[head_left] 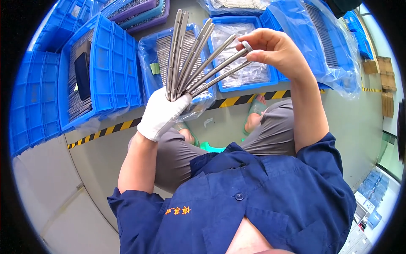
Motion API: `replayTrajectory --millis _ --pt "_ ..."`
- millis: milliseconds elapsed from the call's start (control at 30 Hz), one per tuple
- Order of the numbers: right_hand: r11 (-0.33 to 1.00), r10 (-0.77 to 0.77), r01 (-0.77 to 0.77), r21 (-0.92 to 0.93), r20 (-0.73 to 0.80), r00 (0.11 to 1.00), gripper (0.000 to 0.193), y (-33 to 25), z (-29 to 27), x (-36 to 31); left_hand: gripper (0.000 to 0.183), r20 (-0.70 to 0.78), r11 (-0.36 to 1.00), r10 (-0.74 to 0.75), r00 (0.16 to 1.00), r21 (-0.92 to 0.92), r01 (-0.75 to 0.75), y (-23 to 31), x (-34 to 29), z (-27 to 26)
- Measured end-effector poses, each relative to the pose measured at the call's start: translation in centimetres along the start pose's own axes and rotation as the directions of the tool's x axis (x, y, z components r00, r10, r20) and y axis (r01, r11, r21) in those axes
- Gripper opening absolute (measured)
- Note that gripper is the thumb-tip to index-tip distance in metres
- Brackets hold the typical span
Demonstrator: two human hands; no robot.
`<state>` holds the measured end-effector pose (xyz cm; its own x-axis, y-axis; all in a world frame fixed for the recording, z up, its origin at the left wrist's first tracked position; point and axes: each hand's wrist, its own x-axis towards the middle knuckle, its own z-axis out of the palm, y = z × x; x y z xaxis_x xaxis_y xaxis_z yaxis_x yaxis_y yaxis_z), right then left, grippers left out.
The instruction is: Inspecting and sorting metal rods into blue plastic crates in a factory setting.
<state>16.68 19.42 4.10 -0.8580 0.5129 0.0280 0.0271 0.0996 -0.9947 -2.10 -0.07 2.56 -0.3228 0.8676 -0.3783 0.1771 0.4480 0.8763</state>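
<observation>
My left hand (163,114), in a white glove, is closed around the lower ends of several slim metal rods (195,53). They fan out upward and to the right, and small holes show along some of them. My bare right hand (281,53) pinches a small knurled metal ring (247,45) between thumb and fingers. That ring sits at the far end of one fanned rod; whether the rod passes through it I cannot tell. Neighbouring rod tips lie close to my right fingertips.
Beyond my hands stand a blue crate of rods (146,63) lined with plastic and a blue crate with plastic-wrapped contents (272,78). Stacked blue crates (122,63) rise at left, with a dark phone (83,76) on one. Black-and-yellow tape (230,103) crosses the floor before my feet.
</observation>
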Motion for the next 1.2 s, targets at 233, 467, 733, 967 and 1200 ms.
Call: replayTrajectory --millis 233,467,733,967,1200 --pt "1.000 -0.007 0.007 -0.013 -0.039 0.999 0.029 0.2 -1.1 0.0 0.012 0.028 0.999 -0.010 1.000 0.039 0.009 -0.1 0.1 0.0" --pt "0.978 0.082 -0.075 0.194 -0.028 0.996 0.033 0.8 -0.5 0.8 0.013 0.057 0.996 0.039 0.998 0.080 -0.043 -0.4 0.2 0.3" --pt "0.994 0.105 -0.106 0.026 0.014 0.994 0.029 0.9 -0.5 0.8 0.020 0.065 0.994 0.003 0.998 0.106 -0.010 -0.3 -0.1 0.5" --pt "0.985 0.127 -0.126 0.118 -0.004 0.992 0.027 1.4 -0.1 0.8 0.020 0.066 0.998 -0.060 0.996 -0.024 0.062 -0.2 0.0 0.2" --pt "0.988 0.144 -0.145 0.044 0.023 0.989 0.025 1.5 -0.8 0.5 0.023 0.133 0.929 -0.069 0.989 -0.352 0.112 -0.5 -0.2 -0.4"
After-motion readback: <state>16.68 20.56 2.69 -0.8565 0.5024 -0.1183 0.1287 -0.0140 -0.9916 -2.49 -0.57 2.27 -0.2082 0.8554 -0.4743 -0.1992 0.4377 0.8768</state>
